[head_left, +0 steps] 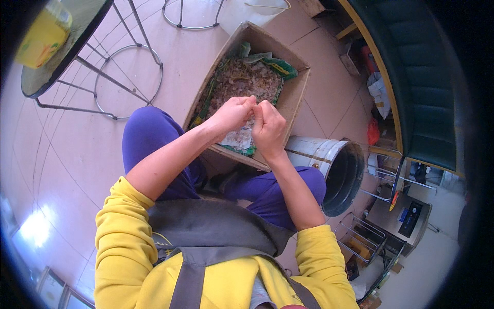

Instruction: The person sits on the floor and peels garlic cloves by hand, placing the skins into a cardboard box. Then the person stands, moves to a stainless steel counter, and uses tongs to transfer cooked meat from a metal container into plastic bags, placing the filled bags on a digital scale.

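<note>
My left hand [235, 114] and my right hand [269, 126] meet above a cardboard box [294, 98], with thumbs and fingertips pinched together. Whatever is between the fingers is too small or hidden to make out. Inside the box, below my hands, lies a loose heap of brownish-pink scraps [242, 82] that look like dry skins or peelings. A green plastic bag [280, 67] lines the box, its edges crumpled along the walls. Something pale, like paper or plastic [237, 139], lies at the near end, partly covered by my hands.
A white metal drum [314, 154] lies on its side right of the box, its dark mouth facing right. A stool [67, 46] carrying a yellow container [45, 36] stands far left. Beyond the box is a whitish bucket [247, 15]. A dark green padded seat [427, 77] runs along the right.
</note>
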`<state>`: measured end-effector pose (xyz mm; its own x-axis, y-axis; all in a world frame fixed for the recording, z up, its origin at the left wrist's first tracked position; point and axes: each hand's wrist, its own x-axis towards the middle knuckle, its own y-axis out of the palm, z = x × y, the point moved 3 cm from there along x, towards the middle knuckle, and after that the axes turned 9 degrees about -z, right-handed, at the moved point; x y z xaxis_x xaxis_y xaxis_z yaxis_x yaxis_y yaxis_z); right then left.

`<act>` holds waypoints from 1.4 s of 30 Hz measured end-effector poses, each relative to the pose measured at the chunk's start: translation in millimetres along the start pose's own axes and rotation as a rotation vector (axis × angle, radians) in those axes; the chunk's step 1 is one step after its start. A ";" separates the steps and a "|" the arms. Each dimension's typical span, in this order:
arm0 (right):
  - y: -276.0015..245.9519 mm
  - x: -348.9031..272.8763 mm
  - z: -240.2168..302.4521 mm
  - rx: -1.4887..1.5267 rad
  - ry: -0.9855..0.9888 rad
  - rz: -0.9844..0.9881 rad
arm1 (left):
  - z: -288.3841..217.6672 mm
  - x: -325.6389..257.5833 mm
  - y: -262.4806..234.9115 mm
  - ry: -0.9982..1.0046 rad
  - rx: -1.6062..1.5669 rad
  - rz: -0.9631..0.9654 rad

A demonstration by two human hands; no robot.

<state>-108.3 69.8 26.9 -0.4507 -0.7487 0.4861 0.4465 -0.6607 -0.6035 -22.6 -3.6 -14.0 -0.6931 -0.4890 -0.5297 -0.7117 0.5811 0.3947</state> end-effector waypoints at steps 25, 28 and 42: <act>-25.8 15.6 -20.0 0.372 0.523 0.097 | 0.1 6.9 7.2 0.239 -0.054 -0.003; -26.7 16.0 -17.1 0.251 0.401 0.087 | -0.9 7.1 5.8 0.316 0.068 -0.077; -34.4 17.3 -11.0 0.228 0.356 0.179 | -13.4 -2.6 2.2 0.622 0.488 -0.212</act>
<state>-139.9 80.1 49.1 -0.5704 -0.8132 0.1154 0.6823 -0.5474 -0.4845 -23.9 -9.8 -1.6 -0.5884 -0.8085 0.0134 -0.8042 0.5834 -0.1139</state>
